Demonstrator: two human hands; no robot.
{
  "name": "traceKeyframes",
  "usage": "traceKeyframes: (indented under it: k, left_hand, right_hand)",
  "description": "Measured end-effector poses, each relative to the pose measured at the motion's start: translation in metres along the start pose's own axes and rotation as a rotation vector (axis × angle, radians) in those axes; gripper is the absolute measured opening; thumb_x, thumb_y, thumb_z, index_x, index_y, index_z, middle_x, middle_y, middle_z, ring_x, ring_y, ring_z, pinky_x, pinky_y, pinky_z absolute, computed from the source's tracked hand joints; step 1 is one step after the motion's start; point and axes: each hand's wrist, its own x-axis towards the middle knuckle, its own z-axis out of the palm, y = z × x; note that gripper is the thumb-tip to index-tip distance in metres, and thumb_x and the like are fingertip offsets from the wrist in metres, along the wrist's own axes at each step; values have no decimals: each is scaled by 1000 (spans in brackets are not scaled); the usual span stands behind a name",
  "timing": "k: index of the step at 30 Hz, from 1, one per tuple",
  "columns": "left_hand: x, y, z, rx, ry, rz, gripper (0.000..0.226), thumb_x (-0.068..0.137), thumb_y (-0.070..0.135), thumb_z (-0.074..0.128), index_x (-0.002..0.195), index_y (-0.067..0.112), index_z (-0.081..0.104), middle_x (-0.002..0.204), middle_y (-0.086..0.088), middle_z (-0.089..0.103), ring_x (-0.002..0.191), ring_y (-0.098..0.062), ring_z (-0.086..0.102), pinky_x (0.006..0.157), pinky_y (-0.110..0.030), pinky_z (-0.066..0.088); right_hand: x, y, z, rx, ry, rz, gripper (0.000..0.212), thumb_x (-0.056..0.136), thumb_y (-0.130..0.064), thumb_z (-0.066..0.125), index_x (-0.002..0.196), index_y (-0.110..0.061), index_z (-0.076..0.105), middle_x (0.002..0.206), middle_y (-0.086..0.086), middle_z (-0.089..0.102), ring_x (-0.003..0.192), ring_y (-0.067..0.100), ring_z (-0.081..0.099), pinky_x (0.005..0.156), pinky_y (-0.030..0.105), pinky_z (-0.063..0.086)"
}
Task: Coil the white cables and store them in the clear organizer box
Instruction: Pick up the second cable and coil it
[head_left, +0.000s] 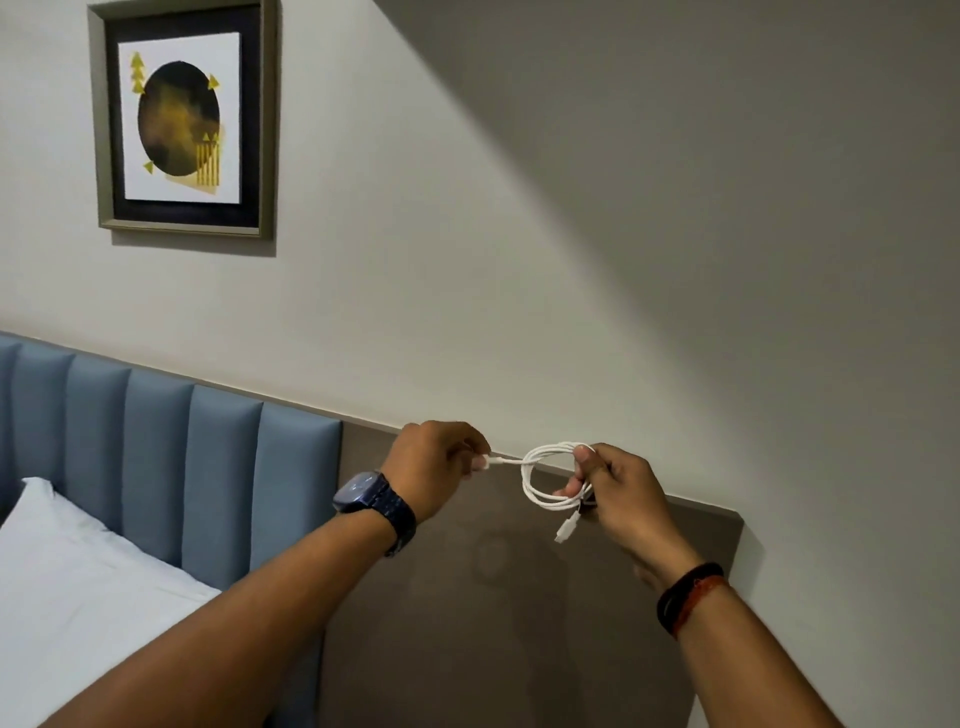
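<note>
A white cable is wound into a small round coil held up in the air in front of a brown wall panel. My right hand pinches the coil's right side between thumb and fingers, and one connector end dangles below it. My left hand, wearing a dark watch, grips the cable's other end, which runs taut from the coil to its fingertips. The clear organizer box is not in view.
A brown padded panel sits behind the hands, with a blue channelled headboard to its left. A white pillow lies at lower left. A framed picture hangs on the grey wall.
</note>
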Motion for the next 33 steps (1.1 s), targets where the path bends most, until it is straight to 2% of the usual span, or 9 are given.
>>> traceKeyframes:
  k: [4,10,14,16,18,22,25,30,33]
  left_hand:
    - [6,-6,-3,-25,66,56,7,83,11,67,86,14,73,65,1,68,62,-11,61,58,-3,38]
    - [-1,-8,12,-399,184,-67,18,77,5,72,77,23,73,76,10,71,72,2,65,68,-8,48]
    - [-2,3,25,-469,278,-119,23,73,4,76,76,27,75,91,1,64,80,-12,62,73,-16,49]
    - [-1,11,33,-523,288,-154,28,73,0,74,73,28,74,87,1,69,77,-15,67,72,-22,52]
    - [-1,20,41,-556,293,-204,34,73,-2,70,68,31,73,75,7,74,71,-10,70,68,-26,55]
    - [3,33,49,-620,384,-357,28,71,0,68,64,27,72,70,5,74,69,-14,71,69,-34,60]
    - [7,38,50,-516,422,-400,23,72,2,67,66,23,71,71,5,72,68,-15,68,67,-29,58]
    - [8,39,51,-385,345,-373,26,78,0,59,83,18,77,82,-1,75,70,-14,64,60,-16,46]
    - [6,37,56,-500,217,-384,29,76,5,52,85,15,77,80,-3,74,69,-16,64,63,-18,49]
  right_hand:
    - [-2,-5,-1,66,-29,12,36,97,-26,46,67,-8,55,54,-2,61,54,12,65,54,28,54]
    - [-2,-12,1,316,-123,65,33,98,-28,43,70,-12,51,55,0,56,59,14,68,50,21,51]
    - [-2,-17,8,394,-146,78,32,97,-28,43,71,-12,52,56,1,55,63,17,70,51,22,51]
    - [-1,-19,14,394,-142,70,33,98,-28,43,70,-12,52,56,1,55,63,18,70,53,24,53]
    - [1,-21,19,367,-108,57,33,98,-29,43,71,-11,52,57,1,55,62,17,70,54,26,55]
    - [5,-21,20,349,-17,44,34,99,-27,42,70,-10,50,56,1,52,56,14,68,52,23,54]
    - [5,-20,23,341,15,37,35,99,-26,42,69,-10,50,51,-1,52,58,16,70,49,22,53]
    - [6,-17,23,294,45,42,33,98,-25,44,68,-12,48,47,-5,54,64,21,72,60,33,56]
    - [7,-13,22,280,64,54,32,97,-26,46,68,-12,49,57,3,55,70,26,73,66,38,57]
